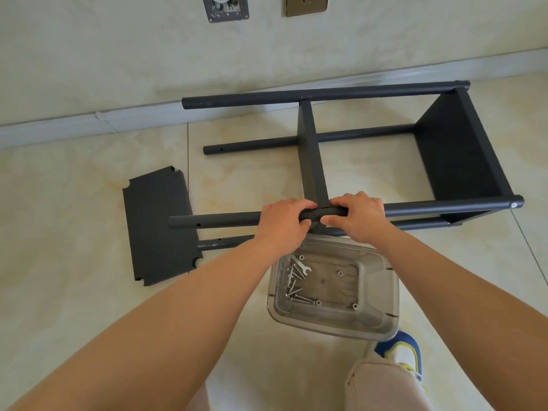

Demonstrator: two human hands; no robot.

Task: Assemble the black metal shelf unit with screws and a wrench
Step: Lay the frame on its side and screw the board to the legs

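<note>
while the shelf unit [456, 149] lies on its side, left hand [283, 222] and right hand [360, 216] grip its near pole [430, 207].

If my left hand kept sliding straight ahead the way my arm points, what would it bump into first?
Your left hand grips the near pole and points up and right, toward the middle shelf panel just past your knuckles. It would probably meet that panel first, though depth is hard to judge from this one view.
</note>
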